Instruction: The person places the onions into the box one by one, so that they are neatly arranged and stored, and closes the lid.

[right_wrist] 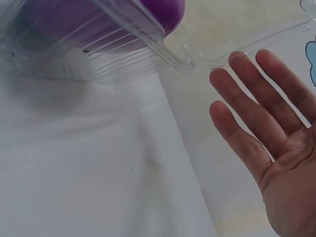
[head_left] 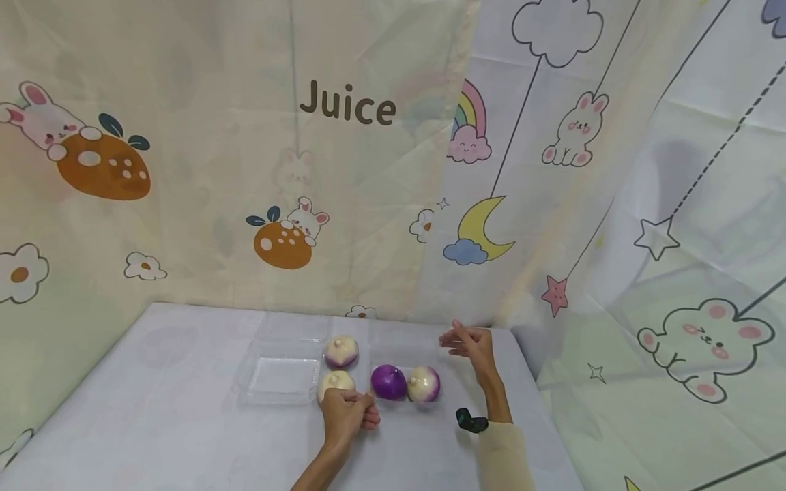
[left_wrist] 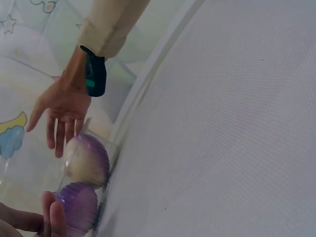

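Two clear plastic clamshell boxes lie with lids raised. The right box (head_left: 424,406) holds a purple bulb (head_left: 388,382) and a white-and-purple bulb (head_left: 424,384), shaped like onions or turnips. My left hand (head_left: 346,412) is at this box's near left corner, fingertips right by the purple bulb; I cannot tell whether it pinches the rim. In the head view it overlaps a pale bulb (head_left: 334,383). Another pale bulb (head_left: 341,352) sits just behind that one. My right hand (head_left: 473,348) has its fingers extended, tips right at the edge of the right box's lid (head_left: 402,335).
The left box (head_left: 245,392) stands with nothing in it, its lid (head_left: 293,327) toward the back. A dark band (head_left: 471,421) is on the right wrist. Printed curtains (head_left: 344,177) hang behind and beside the white table (head_left: 184,409).
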`<action>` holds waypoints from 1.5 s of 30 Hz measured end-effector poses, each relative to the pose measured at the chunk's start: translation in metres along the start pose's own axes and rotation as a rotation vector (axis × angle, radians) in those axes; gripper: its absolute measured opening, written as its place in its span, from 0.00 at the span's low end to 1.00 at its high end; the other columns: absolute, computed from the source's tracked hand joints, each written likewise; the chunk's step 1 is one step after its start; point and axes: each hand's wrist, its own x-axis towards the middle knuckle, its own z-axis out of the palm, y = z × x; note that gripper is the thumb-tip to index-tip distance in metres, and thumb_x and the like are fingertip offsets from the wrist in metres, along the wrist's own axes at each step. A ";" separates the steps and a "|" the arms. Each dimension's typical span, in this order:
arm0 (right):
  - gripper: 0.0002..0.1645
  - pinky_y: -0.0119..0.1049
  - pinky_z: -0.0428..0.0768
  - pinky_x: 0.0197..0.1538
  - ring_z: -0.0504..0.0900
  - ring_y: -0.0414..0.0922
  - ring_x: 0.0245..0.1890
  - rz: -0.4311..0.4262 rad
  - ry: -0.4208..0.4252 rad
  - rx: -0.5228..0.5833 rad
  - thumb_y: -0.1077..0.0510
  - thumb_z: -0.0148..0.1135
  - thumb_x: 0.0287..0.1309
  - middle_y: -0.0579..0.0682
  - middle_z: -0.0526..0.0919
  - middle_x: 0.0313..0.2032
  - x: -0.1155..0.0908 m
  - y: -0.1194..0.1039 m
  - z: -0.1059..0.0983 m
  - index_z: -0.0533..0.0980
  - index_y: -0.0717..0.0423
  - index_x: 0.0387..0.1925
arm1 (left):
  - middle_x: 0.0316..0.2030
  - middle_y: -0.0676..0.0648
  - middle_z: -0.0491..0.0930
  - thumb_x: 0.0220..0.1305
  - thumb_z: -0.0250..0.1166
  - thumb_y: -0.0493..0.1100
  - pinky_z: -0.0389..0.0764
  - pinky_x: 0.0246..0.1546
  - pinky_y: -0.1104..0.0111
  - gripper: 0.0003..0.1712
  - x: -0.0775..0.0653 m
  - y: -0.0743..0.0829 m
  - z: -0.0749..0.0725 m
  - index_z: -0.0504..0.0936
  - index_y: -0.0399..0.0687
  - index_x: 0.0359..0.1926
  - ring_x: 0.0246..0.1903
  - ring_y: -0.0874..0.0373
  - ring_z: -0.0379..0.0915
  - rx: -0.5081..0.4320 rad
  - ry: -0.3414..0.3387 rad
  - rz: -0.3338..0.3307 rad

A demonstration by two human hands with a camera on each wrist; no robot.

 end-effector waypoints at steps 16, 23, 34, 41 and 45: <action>0.28 0.59 0.94 0.49 0.96 0.59 0.43 0.002 -0.027 -0.049 0.50 0.60 0.83 0.75 0.90 0.43 -0.009 0.002 0.000 0.87 0.75 0.42 | 0.20 0.37 0.88 0.68 0.68 0.29 0.91 0.21 0.64 0.11 -0.002 -0.005 0.000 0.86 0.17 0.35 0.15 0.59 0.85 0.012 -0.002 -0.008; 0.26 0.61 0.93 0.50 0.95 0.59 0.45 -0.021 -0.077 -0.042 0.52 0.61 0.82 0.76 0.90 0.44 -0.005 -0.001 -0.003 0.86 0.76 0.44 | 0.20 0.37 0.88 0.68 0.69 0.30 0.91 0.22 0.64 0.11 0.001 -0.003 -0.001 0.86 0.19 0.33 0.16 0.58 0.86 0.015 0.008 -0.002; 0.22 0.52 0.93 0.55 0.96 0.45 0.46 -0.026 -0.136 -0.028 0.58 0.63 0.79 0.75 0.90 0.47 -0.010 -0.001 -0.011 0.83 0.81 0.50 | 0.21 0.38 0.89 0.68 0.69 0.30 0.91 0.22 0.66 0.10 0.003 0.000 0.000 0.86 0.21 0.33 0.16 0.59 0.86 0.005 0.004 -0.008; 0.21 0.41 0.93 0.52 0.96 0.48 0.45 -0.002 -0.131 0.000 0.62 0.65 0.77 0.76 0.89 0.47 -0.013 0.002 -0.015 0.82 0.84 0.50 | 0.20 0.37 0.88 0.69 0.69 0.30 0.91 0.22 0.65 0.11 0.003 -0.001 0.000 0.86 0.19 0.34 0.16 0.59 0.86 0.004 -0.002 0.005; 0.20 0.37 0.92 0.54 0.96 0.48 0.44 -0.002 -0.133 0.004 0.63 0.65 0.76 0.71 0.91 0.47 -0.015 0.002 -0.017 0.82 0.84 0.51 | 0.20 0.37 0.88 0.69 0.68 0.30 0.91 0.22 0.65 0.11 0.003 -0.001 0.001 0.86 0.19 0.33 0.16 0.59 0.86 0.009 -0.006 0.005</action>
